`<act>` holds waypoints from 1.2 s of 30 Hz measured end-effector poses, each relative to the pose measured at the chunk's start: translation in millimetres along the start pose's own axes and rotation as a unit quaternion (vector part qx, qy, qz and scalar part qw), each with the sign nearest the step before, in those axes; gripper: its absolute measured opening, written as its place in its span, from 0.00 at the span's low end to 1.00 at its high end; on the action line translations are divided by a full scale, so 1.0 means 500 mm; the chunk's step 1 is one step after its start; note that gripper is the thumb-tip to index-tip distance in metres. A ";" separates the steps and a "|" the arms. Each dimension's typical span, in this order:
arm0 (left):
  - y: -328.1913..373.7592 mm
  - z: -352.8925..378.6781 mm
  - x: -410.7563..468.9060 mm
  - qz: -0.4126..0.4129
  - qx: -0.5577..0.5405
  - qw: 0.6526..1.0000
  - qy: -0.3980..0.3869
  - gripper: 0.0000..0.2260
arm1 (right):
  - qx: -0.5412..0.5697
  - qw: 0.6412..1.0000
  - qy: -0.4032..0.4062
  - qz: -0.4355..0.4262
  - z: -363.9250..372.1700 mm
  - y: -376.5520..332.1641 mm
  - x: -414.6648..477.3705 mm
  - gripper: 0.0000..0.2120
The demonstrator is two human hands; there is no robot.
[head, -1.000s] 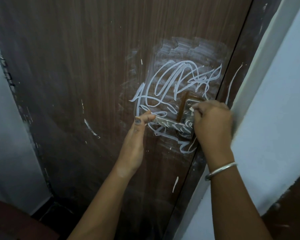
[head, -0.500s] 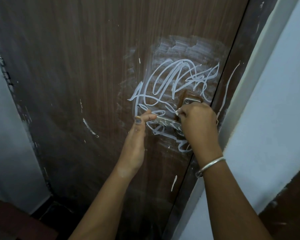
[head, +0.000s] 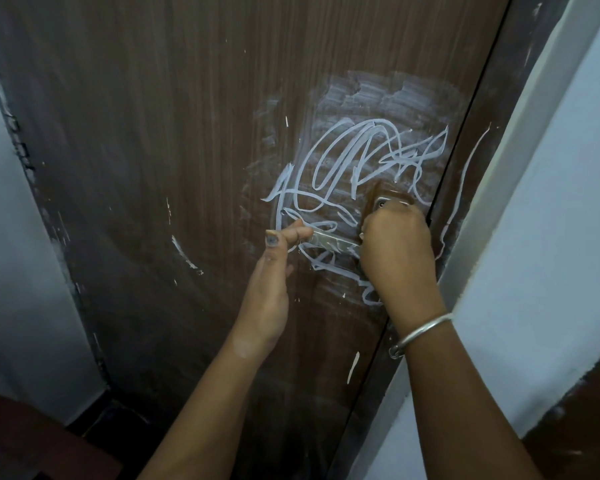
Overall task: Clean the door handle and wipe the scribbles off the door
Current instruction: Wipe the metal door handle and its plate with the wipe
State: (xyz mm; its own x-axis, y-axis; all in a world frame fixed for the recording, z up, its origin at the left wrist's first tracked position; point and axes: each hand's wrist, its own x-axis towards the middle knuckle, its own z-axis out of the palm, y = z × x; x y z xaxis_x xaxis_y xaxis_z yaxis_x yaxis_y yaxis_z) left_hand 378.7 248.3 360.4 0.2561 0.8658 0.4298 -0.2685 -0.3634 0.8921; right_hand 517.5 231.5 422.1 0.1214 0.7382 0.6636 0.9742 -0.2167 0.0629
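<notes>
The left hand [head: 274, 271] pinched the free end of the door handle [head: 329, 241] between its thumb and a bent finger. The thumb nail had dark, chipped paint on it. The right hand [head: 395, 251] was curled up in a fist. It covered the other end of the door handle, where the bar joins its metal plate [head: 383, 202]. A tiny white bit [head: 361, 234] peeped out by the knuckles. I could not tell what it was, or whether the fist held it. A silver bangle [head: 420, 332] sat on the right wrist. The door handle was a flat, shiny bar lying sideways between the two hands, and it had white marks on it. The top of the plate showed just above the fist. All around the door handle were the scribbles [head: 361, 161], loopy white lines above it, beside it and under it. Above the scribbles there was a cloudy white smear [head: 378, 95]. The door [head: 153, 133] was dark brown wood with small white flecks here and there. A long thin white line [head: 465, 188] ran down the dark door frame [head: 499, 81] on the right. Next to the frame stood a pale wall [head: 551, 237]. Another pale wall [head: 7, 237] was on the left of the door. A dark red thing [head: 21, 438] sat low in the left corner.
</notes>
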 end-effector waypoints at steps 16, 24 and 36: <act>-0.005 -0.008 -0.004 -0.005 -0.014 1.000 -0.011 0.36 | 0.198 0.956 0.161 0.146 0.037 0.031 -0.039 0.14; -0.009 0.005 0.001 -0.013 -0.012 1.000 -0.004 0.32 | 0.353 0.875 0.247 0.220 0.104 0.039 -0.079 0.11; -0.017 0.001 -0.003 0.000 -0.015 1.000 -0.011 0.39 | 0.335 0.891 0.281 0.126 0.116 0.041 -0.079 0.11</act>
State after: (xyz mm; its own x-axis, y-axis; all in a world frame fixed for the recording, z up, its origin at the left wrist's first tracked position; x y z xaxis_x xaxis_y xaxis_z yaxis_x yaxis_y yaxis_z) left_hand 381.2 249.7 352.2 0.2758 0.8585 0.4323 -0.2963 -0.3519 0.8879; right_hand 543.6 235.2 354.0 0.4215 0.2436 0.8735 0.8472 0.2376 -0.4751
